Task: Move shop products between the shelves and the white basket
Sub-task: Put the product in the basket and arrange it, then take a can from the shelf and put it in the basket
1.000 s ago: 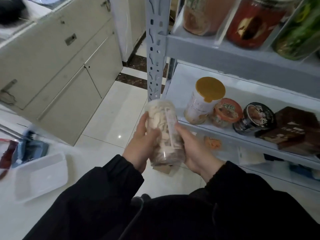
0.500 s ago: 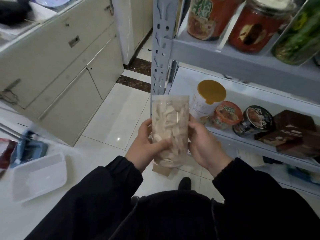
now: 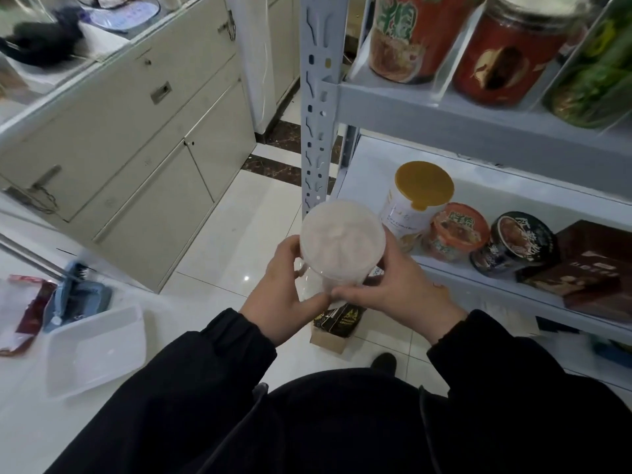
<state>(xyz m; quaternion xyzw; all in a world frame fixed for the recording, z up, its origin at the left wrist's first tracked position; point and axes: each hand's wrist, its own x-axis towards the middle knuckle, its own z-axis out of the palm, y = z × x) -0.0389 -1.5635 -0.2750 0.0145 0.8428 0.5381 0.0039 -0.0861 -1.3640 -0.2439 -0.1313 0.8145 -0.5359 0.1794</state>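
- The clear plastic jar (image 3: 342, 244) of pale snack pieces is held up in the air, lid towards the camera. It's just in front of the left front corner of the middle shelf (image 3: 372, 159) and isn't resting on anything.
- The jar is gripped from both sides. The left hand (image 3: 280, 289) is curled round its left wall and the right hand (image 3: 403, 285) round its right, with the thumbs meeting on the near side, so no hand is free.
- The plastic looks slick, so a slip can be expected if one hand is let go before the weight is taken by the other. The open cardboard box (image 3: 330, 340) or the tiled floor (image 3: 222, 261) straight below would be hit.
- The grey upright post (image 3: 313, 131) stands right behind the jar. It could get clipped if the jar is swung shelfwards without being brought round it.
- The shelf's left end is already taken by the gold-lidded tin (image 3: 415, 200), with an orange noodle cup (image 3: 456, 230) packed close beside it. If the jar is shoved in there, that row could be knocked along or off the front edge.
- The white basket (image 3: 95, 347) sits well apart on the white table (image 3: 34, 422), and it looks shallow. A tall jar stood upright in it could easily be toppled.
- How tight the lid is can't be told.
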